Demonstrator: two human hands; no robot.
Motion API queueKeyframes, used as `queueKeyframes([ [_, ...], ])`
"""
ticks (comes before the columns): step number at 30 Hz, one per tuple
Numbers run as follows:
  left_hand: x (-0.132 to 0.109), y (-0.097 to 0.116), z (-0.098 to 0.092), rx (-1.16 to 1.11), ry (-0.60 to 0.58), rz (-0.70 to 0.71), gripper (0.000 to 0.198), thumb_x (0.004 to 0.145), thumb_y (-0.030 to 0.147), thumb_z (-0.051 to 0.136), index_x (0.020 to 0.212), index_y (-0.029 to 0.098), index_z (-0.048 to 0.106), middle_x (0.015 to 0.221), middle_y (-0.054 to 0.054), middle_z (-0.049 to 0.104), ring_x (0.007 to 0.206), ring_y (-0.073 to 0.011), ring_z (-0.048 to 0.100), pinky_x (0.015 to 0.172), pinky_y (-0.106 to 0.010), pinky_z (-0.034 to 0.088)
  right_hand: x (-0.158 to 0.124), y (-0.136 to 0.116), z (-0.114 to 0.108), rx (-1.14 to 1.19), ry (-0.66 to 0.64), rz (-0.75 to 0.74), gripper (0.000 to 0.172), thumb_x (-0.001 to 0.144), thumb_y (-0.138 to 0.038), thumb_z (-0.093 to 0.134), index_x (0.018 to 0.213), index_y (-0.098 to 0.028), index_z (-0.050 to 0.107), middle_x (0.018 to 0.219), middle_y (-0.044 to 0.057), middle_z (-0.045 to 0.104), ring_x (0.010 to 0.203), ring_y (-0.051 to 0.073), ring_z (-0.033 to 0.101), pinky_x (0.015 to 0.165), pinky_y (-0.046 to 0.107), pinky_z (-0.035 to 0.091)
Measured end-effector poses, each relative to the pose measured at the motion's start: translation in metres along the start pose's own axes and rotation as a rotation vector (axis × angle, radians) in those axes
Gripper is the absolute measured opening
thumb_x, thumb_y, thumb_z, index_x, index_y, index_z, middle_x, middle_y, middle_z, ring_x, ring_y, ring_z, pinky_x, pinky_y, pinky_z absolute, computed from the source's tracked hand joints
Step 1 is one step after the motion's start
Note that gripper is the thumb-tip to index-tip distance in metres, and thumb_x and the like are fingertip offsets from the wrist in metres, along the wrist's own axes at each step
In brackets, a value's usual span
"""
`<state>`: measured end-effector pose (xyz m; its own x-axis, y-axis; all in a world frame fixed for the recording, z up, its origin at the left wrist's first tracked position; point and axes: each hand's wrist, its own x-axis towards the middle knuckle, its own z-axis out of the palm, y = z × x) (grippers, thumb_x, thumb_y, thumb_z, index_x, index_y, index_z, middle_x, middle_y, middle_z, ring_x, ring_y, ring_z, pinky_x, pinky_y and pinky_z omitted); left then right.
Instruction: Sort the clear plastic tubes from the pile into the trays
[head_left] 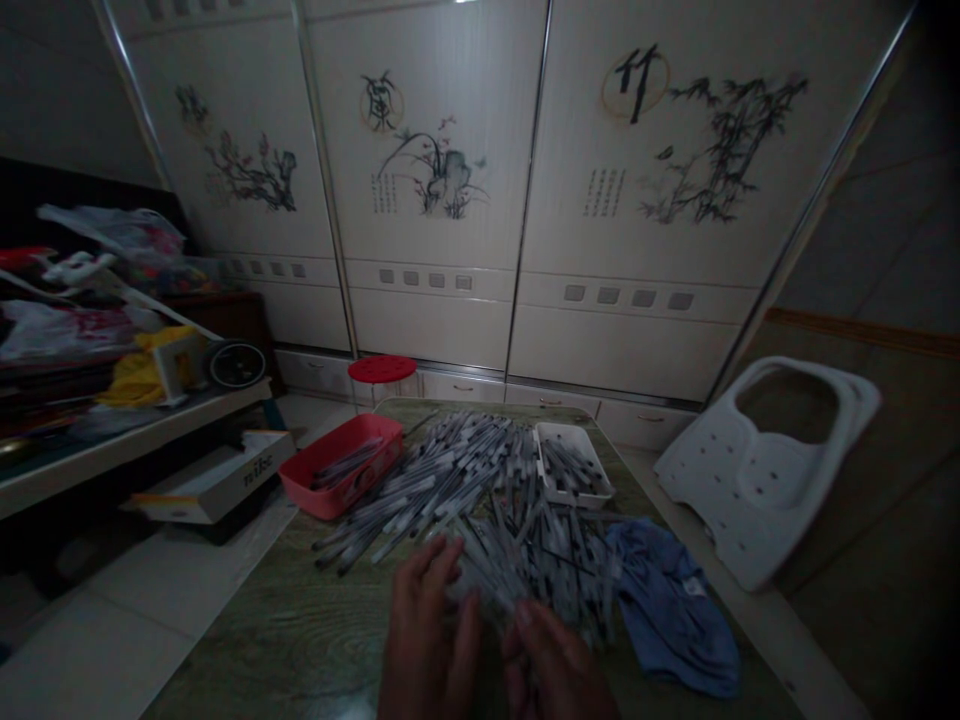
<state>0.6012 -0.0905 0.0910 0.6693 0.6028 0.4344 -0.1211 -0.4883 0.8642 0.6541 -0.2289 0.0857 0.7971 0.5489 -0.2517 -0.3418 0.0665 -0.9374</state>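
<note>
A large heap of slim pens [465, 460], pale and translucent with dark tips, spreads over the wood-grain table [300, 625]. At the near edge of the heap is my left hand [429, 630], its fingers stretched forward and the thumb apart, with nothing plainly held. My right hand [556, 665] is beside it, thumb and fingers curled together close to the nearest pens; what they grip, if anything, is too dark and blurred to make out. More pens lie in a red plastic basket [300, 485] at the left and in a white tray [553, 492] at the right.
A crumpled blue cloth [671, 605] lies on the table's right side. Beyond the table stand a red stool [382, 369] and a white cabinet [435, 335]. A white plastic chair [765, 500] leans at the right; a cluttered bench [135, 440] stands at the left.
</note>
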Motion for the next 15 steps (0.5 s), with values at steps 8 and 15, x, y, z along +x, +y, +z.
queueKeyframes([
  [8, 0.007, 0.016, 0.009, -1.014, -0.255, -0.806, 0.045, 0.077, 0.047, 0.088, 0.106, 0.019, 0.07, 0.088, -0.006, 0.076, 0.06, -0.0128, 0.063, 0.058, -0.025, 0.048, 0.002, 0.0, 0.004, 0.138, 0.014, 0.117, 0.074, 0.067, -0.09, 0.07, 0.075, -0.017, 0.067, 0.062, -0.003, 0.059, 0.044, 0.006, 0.049, 0.043, 0.018, 0.031],
  [15, 0.007, 0.007, 0.007, -1.043, -0.221, -0.803, 0.034, 0.08, 0.041, 0.088, 0.096, 0.017, 0.071, 0.081, -0.005, 0.077, 0.059, -0.0103, 0.06, 0.057, -0.022, 0.046, 0.001, 0.005, 0.004, -0.02, 0.022, -0.03, 0.066, 0.08, -0.087, 0.061, 0.073, -0.021, 0.063, 0.05, -0.006, 0.048, 0.044, 0.008, 0.04, 0.047, 0.021, 0.027],
])
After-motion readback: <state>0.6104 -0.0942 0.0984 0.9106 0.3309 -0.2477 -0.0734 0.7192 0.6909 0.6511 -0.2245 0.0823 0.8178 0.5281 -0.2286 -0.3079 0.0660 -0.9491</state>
